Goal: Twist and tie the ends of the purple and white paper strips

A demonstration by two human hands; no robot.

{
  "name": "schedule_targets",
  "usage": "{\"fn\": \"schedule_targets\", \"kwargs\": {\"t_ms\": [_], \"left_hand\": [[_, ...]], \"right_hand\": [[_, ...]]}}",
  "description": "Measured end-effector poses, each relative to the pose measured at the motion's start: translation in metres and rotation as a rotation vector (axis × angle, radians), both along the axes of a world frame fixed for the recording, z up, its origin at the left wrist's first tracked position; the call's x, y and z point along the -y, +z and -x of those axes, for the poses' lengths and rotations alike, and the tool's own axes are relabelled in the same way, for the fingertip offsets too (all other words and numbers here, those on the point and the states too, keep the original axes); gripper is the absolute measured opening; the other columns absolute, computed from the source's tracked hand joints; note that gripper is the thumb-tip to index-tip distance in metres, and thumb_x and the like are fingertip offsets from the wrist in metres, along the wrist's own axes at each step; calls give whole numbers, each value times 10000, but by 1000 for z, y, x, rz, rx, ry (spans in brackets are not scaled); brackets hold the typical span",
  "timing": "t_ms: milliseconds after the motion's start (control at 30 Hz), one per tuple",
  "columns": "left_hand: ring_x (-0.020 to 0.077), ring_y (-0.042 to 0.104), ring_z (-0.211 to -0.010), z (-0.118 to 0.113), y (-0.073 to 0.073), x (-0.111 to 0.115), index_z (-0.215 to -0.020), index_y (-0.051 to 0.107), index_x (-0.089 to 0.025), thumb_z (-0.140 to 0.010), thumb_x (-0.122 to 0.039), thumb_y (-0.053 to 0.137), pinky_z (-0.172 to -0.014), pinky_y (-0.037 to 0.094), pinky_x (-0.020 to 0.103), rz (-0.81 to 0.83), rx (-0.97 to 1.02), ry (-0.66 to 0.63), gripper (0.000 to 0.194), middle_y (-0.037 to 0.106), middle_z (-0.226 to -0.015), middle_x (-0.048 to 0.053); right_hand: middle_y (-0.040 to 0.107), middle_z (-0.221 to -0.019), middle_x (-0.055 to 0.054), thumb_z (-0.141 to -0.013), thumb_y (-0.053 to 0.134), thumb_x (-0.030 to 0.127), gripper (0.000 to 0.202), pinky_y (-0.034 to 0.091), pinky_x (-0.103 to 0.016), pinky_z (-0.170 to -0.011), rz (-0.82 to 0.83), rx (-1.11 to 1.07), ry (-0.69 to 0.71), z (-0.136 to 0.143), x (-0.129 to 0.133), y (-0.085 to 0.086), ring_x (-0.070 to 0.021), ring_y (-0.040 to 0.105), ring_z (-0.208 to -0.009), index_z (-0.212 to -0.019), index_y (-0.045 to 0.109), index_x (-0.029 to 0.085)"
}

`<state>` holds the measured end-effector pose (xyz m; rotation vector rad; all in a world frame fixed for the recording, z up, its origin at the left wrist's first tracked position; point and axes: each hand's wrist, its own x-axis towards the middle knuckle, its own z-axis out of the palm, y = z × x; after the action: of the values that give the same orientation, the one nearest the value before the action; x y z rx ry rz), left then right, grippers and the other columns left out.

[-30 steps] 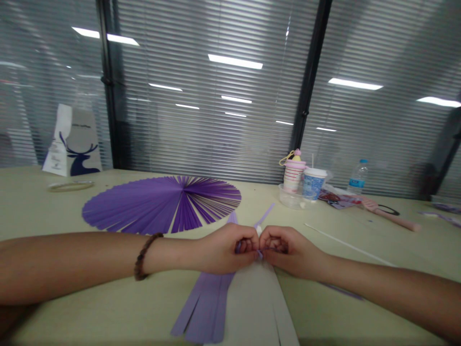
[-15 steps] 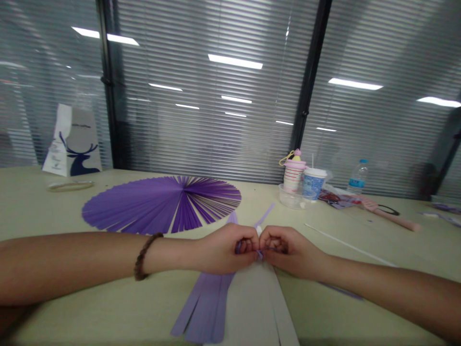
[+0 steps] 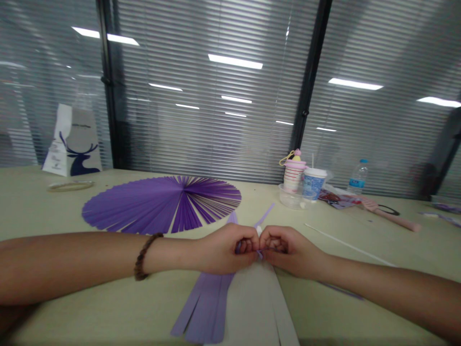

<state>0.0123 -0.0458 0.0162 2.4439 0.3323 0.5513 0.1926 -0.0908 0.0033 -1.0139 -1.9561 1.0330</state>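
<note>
My left hand point(image 3: 230, 247) and my right hand point(image 3: 288, 252) meet fingertip to fingertip, low in the middle of the view. Both pinch a thin purple strip point(image 3: 260, 254) between thumbs and forefingers; how it runs inside the fingers is hidden. Below them, white paper strips point(image 3: 252, 307) fan out toward the front edge, gathered at the narrow top under my hands. Lilac paper strips point(image 3: 207, 307) spread beside them on the left, partly under my left hand. A lilac strip end point(image 3: 266, 215) sticks out beyond my knuckles.
A large purple pleated paper disc point(image 3: 144, 202) lies beyond my left arm. A white bag point(image 3: 77, 142) and a roll of tape point(image 3: 71, 186) are far left. At back right stand cups point(image 3: 314, 184), a clear tub point(image 3: 293, 198) and a bottle point(image 3: 357, 179); a thin white stick point(image 3: 349, 243) lies nearer.
</note>
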Motion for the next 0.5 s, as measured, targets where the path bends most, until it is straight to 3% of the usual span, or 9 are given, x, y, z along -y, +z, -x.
{"fn": "schedule_targets", "kwargs": {"t_ms": [500], "left_hand": [[38,313,-472,0,0,0,-713,455,-123,-711,-111,463,-420,250,147,-11,5,-8,15,351,-534,-69]], "right_hand": [[454,-624,34,-720,557,254,151,272,-171,-462,9,-5,11,0,0,-1,-51,398,-525,-762,461,145]]}}
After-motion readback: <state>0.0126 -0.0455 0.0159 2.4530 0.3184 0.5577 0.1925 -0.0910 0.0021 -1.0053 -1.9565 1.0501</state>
